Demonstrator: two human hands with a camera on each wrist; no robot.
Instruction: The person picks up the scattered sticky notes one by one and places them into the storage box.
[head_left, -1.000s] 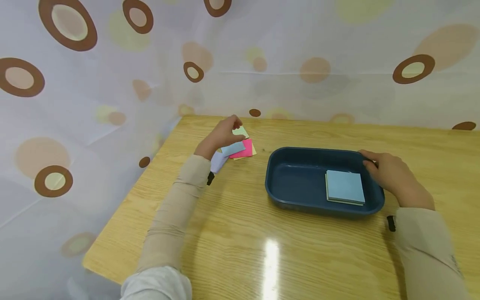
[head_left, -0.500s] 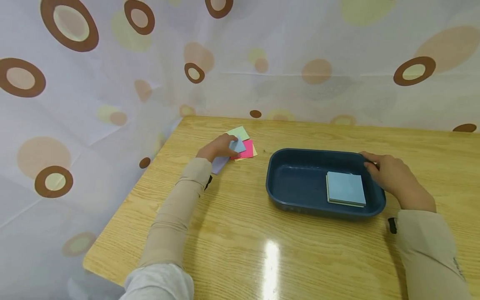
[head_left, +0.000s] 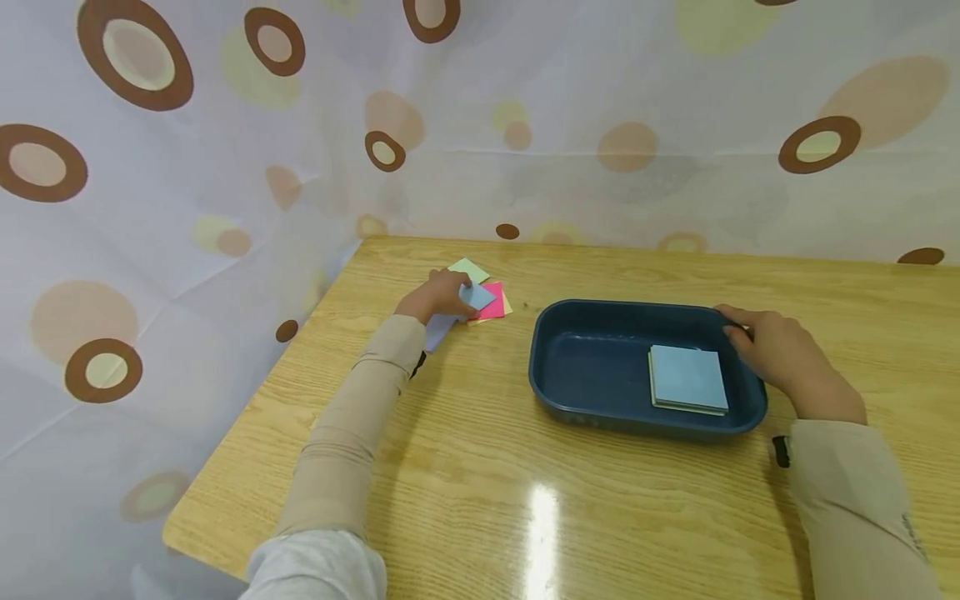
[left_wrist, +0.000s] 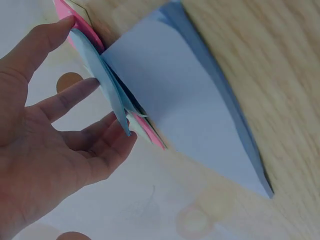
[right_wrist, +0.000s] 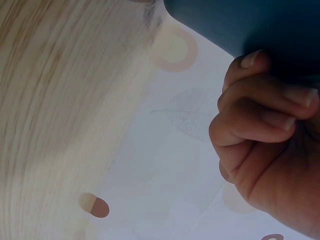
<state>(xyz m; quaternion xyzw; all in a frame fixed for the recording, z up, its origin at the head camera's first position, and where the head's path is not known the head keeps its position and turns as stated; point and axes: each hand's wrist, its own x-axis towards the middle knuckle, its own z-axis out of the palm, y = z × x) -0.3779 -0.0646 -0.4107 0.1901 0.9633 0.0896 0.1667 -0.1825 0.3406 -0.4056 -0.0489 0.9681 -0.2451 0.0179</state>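
Note:
A loose pile of sticky notes lies at the table's far left. My left hand is over it, thumb and fingertips at the edges of a light blue sticky note, pinching it. That blue note looks slightly bent in the left wrist view. Beside and under it are a pink note, a pale green note, a yellow note and a lavender pad. My right hand grips the right end rim of a dark blue tray; its fingers are curled outside the wall.
Inside the tray, toward its right end, sits a stack of square notes with a light blue one on top. The wooden table meets a patterned curtain at the back and left.
My left hand has come down onto the pile and taken hold of the blue note, which has turned a little. The pale green note has shifted slightly. My right hand stays on the tray.

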